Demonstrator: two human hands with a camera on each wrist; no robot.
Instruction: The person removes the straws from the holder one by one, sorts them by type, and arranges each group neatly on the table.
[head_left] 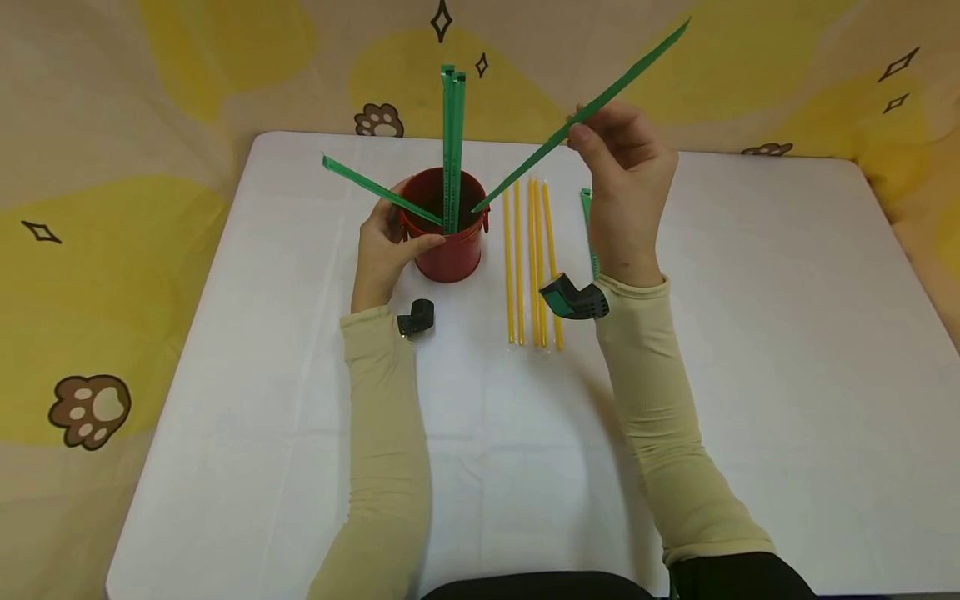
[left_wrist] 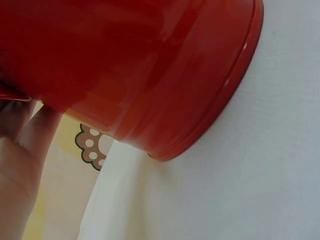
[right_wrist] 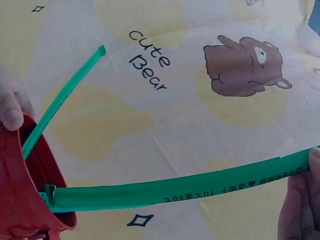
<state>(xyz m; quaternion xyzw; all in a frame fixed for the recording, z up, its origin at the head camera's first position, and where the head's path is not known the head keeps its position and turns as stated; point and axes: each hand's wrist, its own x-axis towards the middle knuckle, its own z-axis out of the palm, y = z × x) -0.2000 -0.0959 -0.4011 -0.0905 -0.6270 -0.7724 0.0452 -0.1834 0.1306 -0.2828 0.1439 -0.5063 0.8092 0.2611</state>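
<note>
My left hand (head_left: pixel 378 258) grips the side of a small red metal bucket (head_left: pixel 450 265), thumb along the near rim. The bucket stands upright on the table, its side filling much of the left wrist view. In my right hand (head_left: pixel 633 179), thumb and fingers pinch a green paper-wrapped straw (head_left: pixel 630 75). That straw slants down leftward, its lower end at the bucket's mouth. Several more green wrapped straws (head_left: pixel 453 125) stand in the bucket, and one straw (head_left: pixel 356 175) leans out left. Dark print shows on a green wrapper (right_wrist: pixel 200 187) in the right wrist view.
Right of the bucket, several yellow straws (head_left: pixel 535 267) in clear wrapping lie side by side on the white tabletop (head_left: pixel 787 375). Another green wrapped straw (head_left: pixel 587 221) lies partly behind my right hand. A patterned cloth (head_left: pixel 225 50) hangs behind the table.
</note>
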